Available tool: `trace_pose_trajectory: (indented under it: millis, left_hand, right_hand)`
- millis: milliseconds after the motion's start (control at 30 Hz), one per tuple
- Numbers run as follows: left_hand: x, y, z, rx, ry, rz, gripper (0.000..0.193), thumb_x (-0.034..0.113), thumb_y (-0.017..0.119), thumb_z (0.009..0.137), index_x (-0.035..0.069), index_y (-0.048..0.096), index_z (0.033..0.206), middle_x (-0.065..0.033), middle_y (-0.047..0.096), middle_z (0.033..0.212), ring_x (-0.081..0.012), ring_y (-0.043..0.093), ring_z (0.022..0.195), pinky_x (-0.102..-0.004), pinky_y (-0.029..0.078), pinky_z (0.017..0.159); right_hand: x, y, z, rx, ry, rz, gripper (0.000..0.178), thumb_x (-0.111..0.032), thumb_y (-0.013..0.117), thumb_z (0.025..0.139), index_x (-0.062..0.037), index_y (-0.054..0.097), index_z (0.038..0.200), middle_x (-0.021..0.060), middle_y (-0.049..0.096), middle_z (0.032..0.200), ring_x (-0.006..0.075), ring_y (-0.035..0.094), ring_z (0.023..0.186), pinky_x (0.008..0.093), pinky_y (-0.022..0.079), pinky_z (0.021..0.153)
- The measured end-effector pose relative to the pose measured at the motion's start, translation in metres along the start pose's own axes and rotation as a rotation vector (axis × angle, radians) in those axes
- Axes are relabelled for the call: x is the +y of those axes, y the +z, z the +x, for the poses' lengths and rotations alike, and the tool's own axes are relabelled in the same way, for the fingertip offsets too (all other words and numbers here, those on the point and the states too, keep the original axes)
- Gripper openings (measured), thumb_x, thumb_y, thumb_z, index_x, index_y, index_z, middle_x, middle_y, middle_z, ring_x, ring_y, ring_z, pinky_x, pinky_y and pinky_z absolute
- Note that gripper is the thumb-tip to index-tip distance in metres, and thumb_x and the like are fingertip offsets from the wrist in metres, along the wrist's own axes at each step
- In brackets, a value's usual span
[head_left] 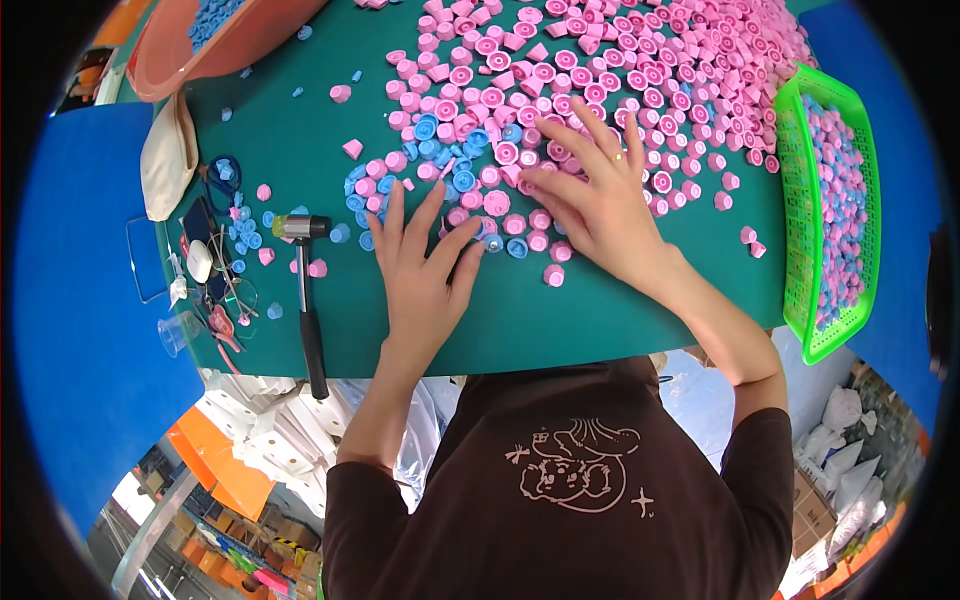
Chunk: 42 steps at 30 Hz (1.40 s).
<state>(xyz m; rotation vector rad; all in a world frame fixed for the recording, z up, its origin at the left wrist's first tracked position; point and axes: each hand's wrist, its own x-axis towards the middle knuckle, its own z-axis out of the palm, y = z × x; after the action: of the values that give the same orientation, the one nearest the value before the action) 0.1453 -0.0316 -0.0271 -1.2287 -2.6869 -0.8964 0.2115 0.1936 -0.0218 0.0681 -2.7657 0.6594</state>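
Observation:
My left hand is open, its fingers spread over the near edge of a cluster of small blue cup-shaped caps mixed with pink ones. To its right, my right hand is also open, fingers apart, with a ring on one finger. Its fingertips reach into the small pink flared plastic pieces, which spread widely over the green table. Neither hand visibly holds anything. Whatever lies directly beneath the palms and fingers is hidden.
A mallet lies left of my left hand, handle over the near edge. Beyond it are glasses, a clear cup and a cream pouch. An orange-red basin holds blue pieces; a green basket at right holds mixed ones.

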Motion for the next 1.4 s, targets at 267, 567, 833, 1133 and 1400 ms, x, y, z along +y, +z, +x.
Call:
trace_pose_trajectory:
  millis: [267, 567, 833, 1133, 1400]
  left_hand:
    - [0.000, -0.003, 0.007, 0.045, -0.039, 0.020, 0.012, 0.016, 0.076, 0.079, 0.017, 0.072, 0.090, -0.0055, 0.054, 0.136, -0.0374, 0.031, 0.140, -0.0649, 0.013, 0.112]
    - [-0.005, -0.012, -0.009, 0.046, -0.132, 0.004, 0.011, 0.018, 0.077, 0.077, 0.016, 0.072, 0.086, -0.0047, 0.056, 0.133, -0.0369, 0.033, 0.140, -0.0639, 0.012, 0.112]
    - [-0.013, -0.013, 0.007, 0.096, -0.105, 0.067, 0.025, 0.022, 0.074, 0.081, 0.017, 0.072, 0.105, -0.0081, 0.053, 0.135, -0.0396, 0.031, 0.139, -0.0674, 0.015, 0.109]
    - [-0.023, -0.014, 0.028, 0.013, -0.104, 0.199, 0.042, 0.036, 0.070, 0.085, 0.020, 0.065, 0.124, -0.0103, 0.043, 0.145, -0.0420, 0.025, 0.142, -0.0701, 0.014, 0.108]
    - [-0.029, -0.015, 0.058, -0.123, 0.005, 0.218, 0.056, 0.047, 0.061, 0.089, 0.008, 0.058, 0.129, -0.0097, 0.046, 0.144, -0.0350, 0.032, 0.140, -0.0631, 0.013, 0.112]
  right_hand:
    - [0.005, 0.005, 0.017, 0.126, 0.022, -0.026, 0.012, -0.014, 0.074, 0.078, -0.0162, 0.071, 0.089, 0.0037, 0.055, 0.131, 0.0322, 0.037, 0.138, 0.0632, 0.014, 0.112]
    - [-0.034, 0.003, 0.000, -0.119, -0.107, 0.178, 0.024, -0.018, 0.073, 0.078, -0.0174, 0.073, 0.102, 0.0070, 0.052, 0.136, 0.0334, 0.034, 0.139, 0.0625, 0.012, 0.113]
    - [-0.028, 0.016, 0.026, -0.008, -0.075, 0.082, 0.031, -0.019, 0.072, 0.080, -0.0178, 0.070, 0.111, 0.0097, 0.046, 0.143, 0.0342, 0.031, 0.141, 0.0653, 0.015, 0.110]
    - [-0.019, 0.021, 0.049, -0.039, -0.078, -0.058, 0.033, -0.024, 0.070, 0.084, -0.0178, 0.068, 0.116, 0.0091, 0.043, 0.145, 0.0354, 0.027, 0.142, 0.0667, 0.014, 0.111]
    - [-0.014, 0.026, 0.070, -0.049, -0.067, -0.105, 0.044, -0.033, 0.064, 0.088, -0.0139, 0.060, 0.128, 0.0124, 0.039, 0.148, 0.0355, 0.025, 0.143, 0.0669, 0.013, 0.111]
